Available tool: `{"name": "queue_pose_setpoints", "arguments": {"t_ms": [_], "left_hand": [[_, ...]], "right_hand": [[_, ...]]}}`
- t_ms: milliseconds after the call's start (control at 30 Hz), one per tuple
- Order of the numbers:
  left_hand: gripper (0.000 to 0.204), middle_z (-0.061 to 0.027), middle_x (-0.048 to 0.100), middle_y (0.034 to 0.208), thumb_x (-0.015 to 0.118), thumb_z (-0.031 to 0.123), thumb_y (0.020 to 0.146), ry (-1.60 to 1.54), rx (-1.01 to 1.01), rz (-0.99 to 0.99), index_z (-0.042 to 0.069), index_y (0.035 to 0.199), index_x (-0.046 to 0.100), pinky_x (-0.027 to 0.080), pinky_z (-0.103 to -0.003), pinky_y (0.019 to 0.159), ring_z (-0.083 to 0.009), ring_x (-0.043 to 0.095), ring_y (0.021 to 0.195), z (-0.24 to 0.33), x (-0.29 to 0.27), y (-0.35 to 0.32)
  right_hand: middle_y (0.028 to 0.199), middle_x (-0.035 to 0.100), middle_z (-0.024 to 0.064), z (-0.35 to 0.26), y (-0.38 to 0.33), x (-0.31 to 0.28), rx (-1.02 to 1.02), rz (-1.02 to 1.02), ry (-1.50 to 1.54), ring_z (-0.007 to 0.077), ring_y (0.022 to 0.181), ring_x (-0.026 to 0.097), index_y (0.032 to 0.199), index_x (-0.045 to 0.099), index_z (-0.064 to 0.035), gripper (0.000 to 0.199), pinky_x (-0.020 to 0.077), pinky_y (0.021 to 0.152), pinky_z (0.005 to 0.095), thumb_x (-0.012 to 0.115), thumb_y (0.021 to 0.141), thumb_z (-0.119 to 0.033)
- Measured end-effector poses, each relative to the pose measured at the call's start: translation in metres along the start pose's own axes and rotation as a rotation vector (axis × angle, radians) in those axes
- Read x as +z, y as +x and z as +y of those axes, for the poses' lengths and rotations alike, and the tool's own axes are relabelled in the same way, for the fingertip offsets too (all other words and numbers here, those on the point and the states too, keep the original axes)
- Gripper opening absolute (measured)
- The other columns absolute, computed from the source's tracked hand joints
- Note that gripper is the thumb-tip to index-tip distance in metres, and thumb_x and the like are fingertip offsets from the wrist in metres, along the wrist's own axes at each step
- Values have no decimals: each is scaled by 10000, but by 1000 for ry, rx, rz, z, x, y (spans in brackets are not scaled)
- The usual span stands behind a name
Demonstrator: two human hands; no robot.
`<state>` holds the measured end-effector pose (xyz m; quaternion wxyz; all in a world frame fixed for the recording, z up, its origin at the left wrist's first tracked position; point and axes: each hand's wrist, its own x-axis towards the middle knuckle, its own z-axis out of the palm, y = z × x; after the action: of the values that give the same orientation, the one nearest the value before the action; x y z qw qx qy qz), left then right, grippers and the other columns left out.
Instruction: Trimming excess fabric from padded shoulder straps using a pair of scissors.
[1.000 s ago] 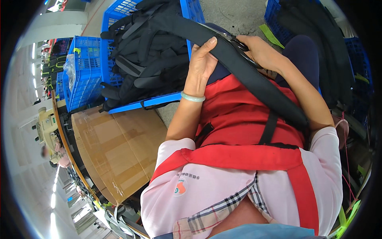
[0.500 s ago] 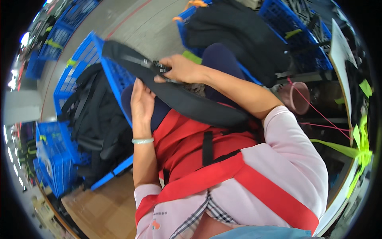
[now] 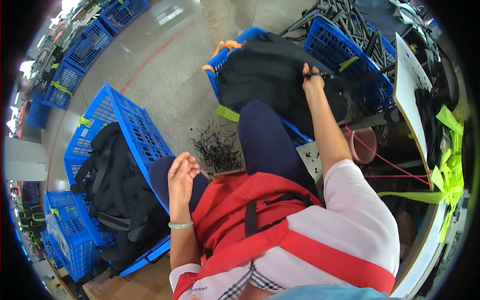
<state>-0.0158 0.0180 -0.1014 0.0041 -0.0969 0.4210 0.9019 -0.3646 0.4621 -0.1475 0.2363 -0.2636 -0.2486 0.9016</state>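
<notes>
My left hand [image 3: 183, 169] is raised above my left knee, fingers loosely curled and apart with nothing in them. Just left of it leans a blue crate [image 3: 140, 125] filled with black padded strips [image 3: 111, 185]. My right arm reaches forward and right. My right hand [image 3: 313, 82] is closed on a small slim black tool that looks like thread snips [image 3: 322, 75]; the fingers partly hide it. Under that hand, another pile of black padded strips [image 3: 270, 75] is heaped in a second blue crate [image 3: 214, 75].
Black clippings [image 3: 217, 147] litter the floor between the crates. A third blue crate [image 3: 332, 42] of dark strips stands far right. A pink basket [image 3: 363, 144], pink cords and a white board [image 3: 412, 95] are on the right. More blue crates [image 3: 82, 45] line the far left.
The black padded strip that both hands held is out of them. My right hand has swung forward and right over the far pile; my left hand has dropped slightly toward me.
</notes>
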Motion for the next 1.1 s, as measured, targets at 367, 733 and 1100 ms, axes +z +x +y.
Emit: {"name": "queue_pose_setpoints", "arguments": {"t_ms": [367, 733, 1100], "left_hand": [[226, -79, 660, 1006, 615, 90, 916, 72, 8, 65, 22, 1131, 621, 530, -283, 731, -166, 645, 844, 6, -9, -8], [249, -76, 654, 1012, 632, 97, 906, 53, 73, -33, 18, 1142, 612, 528, -268, 725, -156, 640, 845, -2, -19, -19], [284, -39, 631, 983, 641, 146, 910, 85, 86, -56, 35, 1164, 577, 528, -257, 719, -117, 624, 813, -15, -9, -41]], "right_hand": [[689, 538, 43, 71, -178, -12, -80, -579, -465, 131, 483, 508, 736, 556, -34, 143, 383, 419, 261, 642, 841, -78], [774, 648, 135, 75, -280, -14, -801, -1366, -1641, 340, 769, 648, 974, 595, -54, 285, 498, 673, 419, 712, 725, -127], [870, 651, 212, 81, -317, -24, -722, -1683, -1637, 390, 813, 638, 1007, 609, -69, 318, 508, 721, 463, 691, 731, -202]]}}
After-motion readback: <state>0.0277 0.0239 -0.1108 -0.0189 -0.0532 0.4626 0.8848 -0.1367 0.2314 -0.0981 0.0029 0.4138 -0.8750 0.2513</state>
